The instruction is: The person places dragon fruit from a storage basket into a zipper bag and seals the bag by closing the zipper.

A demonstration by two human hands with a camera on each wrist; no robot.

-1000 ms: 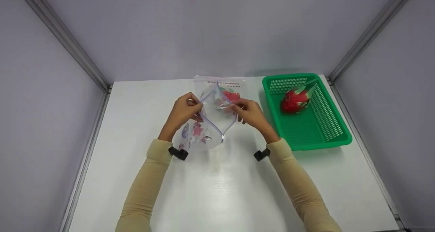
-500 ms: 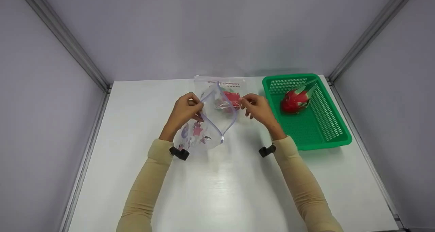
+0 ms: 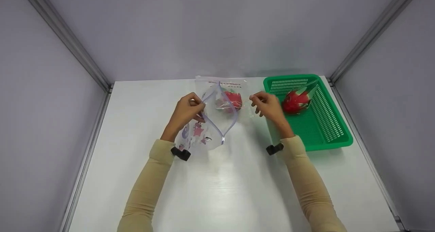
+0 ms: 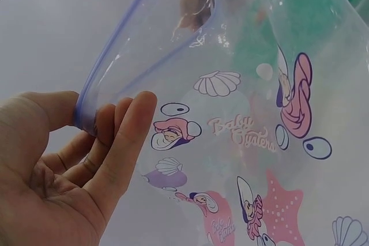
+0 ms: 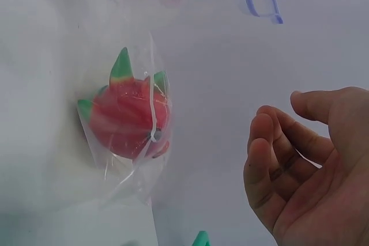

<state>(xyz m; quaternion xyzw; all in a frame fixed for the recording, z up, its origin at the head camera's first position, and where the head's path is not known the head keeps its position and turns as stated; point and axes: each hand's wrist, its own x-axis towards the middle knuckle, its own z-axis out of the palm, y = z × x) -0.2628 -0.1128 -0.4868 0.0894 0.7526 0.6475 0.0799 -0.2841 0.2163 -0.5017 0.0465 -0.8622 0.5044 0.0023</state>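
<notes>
- Left hand (image 3: pixel 185 112), well left of the green basket (image 3: pixel 307 130): grip narrow, thumb and fingers pinching the purple zip edge (image 4: pixel 86 89) of a clear bag; the other fingers lie along the plastic;
- Clear bag (image 4: pixel 242 105), likewise left of the basket: mouth gaping, body printed with shells, a pink starfish (image 4: pixel 279 205) and pale lettering;
- Right hand (image 3: pixel 268 106), at the basket's left rim in the head view: grip holding nothing, fingers loosely bent, thumb apart from them; its height above the rim cannot be told;
- Wrapped red fruit (image 5: pixel 127 120), green-tipped, left of the basket: seen partly through the gaping mouth in the head view; it overlaps a flat, printed clear sheet or bag (image 3: pixel 244 89), whether inside or upon it being unclear;
- Second red fruit (image 3: pixel 295 102), green-tipped and wrapped in clear plastic: lying within the basket, toward its back left;
- White desk (image 3: pixel 217 191): beneath the basket, extending to its left and front; grey panels (image 3: pixel 217 31) stand behind the basket and to either side.
</notes>
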